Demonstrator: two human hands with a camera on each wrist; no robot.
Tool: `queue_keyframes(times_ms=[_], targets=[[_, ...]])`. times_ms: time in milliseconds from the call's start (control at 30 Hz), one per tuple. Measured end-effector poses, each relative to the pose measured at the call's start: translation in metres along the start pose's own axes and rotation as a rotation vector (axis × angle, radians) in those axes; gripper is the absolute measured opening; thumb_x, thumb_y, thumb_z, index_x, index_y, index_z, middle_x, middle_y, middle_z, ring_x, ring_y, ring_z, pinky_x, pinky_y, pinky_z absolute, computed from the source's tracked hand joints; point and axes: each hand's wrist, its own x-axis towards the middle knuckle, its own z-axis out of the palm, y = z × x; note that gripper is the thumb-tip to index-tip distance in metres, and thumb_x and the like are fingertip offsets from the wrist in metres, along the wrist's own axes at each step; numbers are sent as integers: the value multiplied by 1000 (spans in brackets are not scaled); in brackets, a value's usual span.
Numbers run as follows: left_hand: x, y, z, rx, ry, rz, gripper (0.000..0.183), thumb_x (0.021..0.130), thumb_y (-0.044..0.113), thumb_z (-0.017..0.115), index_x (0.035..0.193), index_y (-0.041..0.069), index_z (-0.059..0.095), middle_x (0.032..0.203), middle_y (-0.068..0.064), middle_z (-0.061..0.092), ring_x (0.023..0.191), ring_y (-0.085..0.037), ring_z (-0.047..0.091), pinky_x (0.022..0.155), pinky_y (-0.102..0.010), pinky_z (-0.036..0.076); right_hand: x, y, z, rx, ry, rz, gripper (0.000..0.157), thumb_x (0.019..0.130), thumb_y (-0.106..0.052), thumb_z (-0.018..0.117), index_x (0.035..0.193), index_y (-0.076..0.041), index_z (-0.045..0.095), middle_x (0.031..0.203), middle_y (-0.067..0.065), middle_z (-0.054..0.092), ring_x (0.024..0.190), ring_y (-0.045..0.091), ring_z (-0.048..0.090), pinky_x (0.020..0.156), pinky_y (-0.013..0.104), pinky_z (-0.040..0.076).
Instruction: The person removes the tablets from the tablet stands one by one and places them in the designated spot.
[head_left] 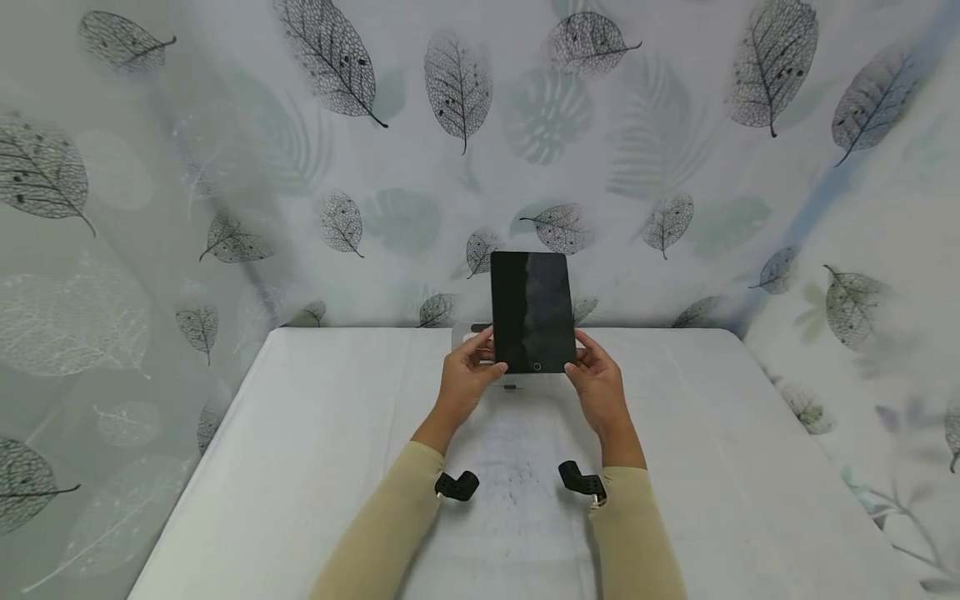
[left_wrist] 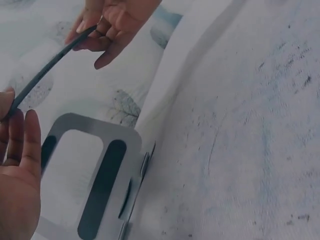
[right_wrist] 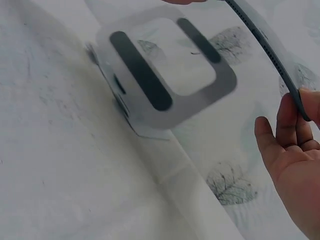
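Where my pale yellow sleeves (head_left: 637, 533) come in, nearer to me than the tablet (head_left: 532, 312), a small black device (head_left: 457, 486) juts inward from the left cuff and a matching one (head_left: 581, 479) from the right. Beneath them, on my side of the tablet, the white tablecloth (head_left: 513, 450) carries a patch of dark and bluish smudges.

My left hand (head_left: 467, 379) grips the tablet's lower left corner and my right hand (head_left: 597, 379) its lower right, each thumb on the front with fingers behind, so both are clamped on it. I hold the tablet raised and upright over the far part of the table, its dark screen towards me and the round button at its bottom edge.

Beyond the tablet, mostly hidden by it in the head view, a grey stand (right_wrist: 195, 106) with dark strips (right_wrist: 142, 72) shows in both wrist views, apart from the tablet. Farther behind the tablet hangs a pale curtain (head_left: 465, 192) printed with skeleton leaves and faint green foliage.
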Motion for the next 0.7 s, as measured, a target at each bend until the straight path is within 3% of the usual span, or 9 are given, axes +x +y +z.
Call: queue_keyframes(times_ms=[167, 333, 467, 700], targets=[[6, 0, 19, -17, -56, -29, 69, 88, -8, 73, 151, 7, 50, 129, -21, 56, 107, -18, 60, 83, -16, 55, -5, -4, -20, 112, 32, 7, 63, 98, 12, 53, 155, -14, 45, 109, 0, 54, 101, 8, 59, 93, 14, 52], [8, -7, 37, 21, -88, -62, 71, 86, -5, 76, 151, 9, 50, 126, -20, 58, 105, -21, 61, 79, -15, 54, -9, -7, -40, 112, 56, 11, 62, 99, 13, 52, 155, -10, 44, 107, -1, 52, 101, 8, 57, 95, 14, 52], [7, -12, 51, 66, -101, -87, 74, 85, -3, 79, 151, 10, 50, 124, -17, 59, 100, -16, 60, 77, -16, 53, -12, -7, -56, 98, 79, 52, 62, 99, 11, 55, 156, -9, 43, 108, -1, 49, 102, 8, 56, 94, 14, 53], [3, -24, 75, 101, -138, -135, 77, 84, -2, 79, 153, 12, 48, 124, -11, 59, 98, -11, 59, 79, -19, 55, -19, -2, -85, 46, 54, 114, 67, 99, 8, 56, 160, -9, 33, 110, -2, 45, 105, 9, 50, 94, 12, 52]])
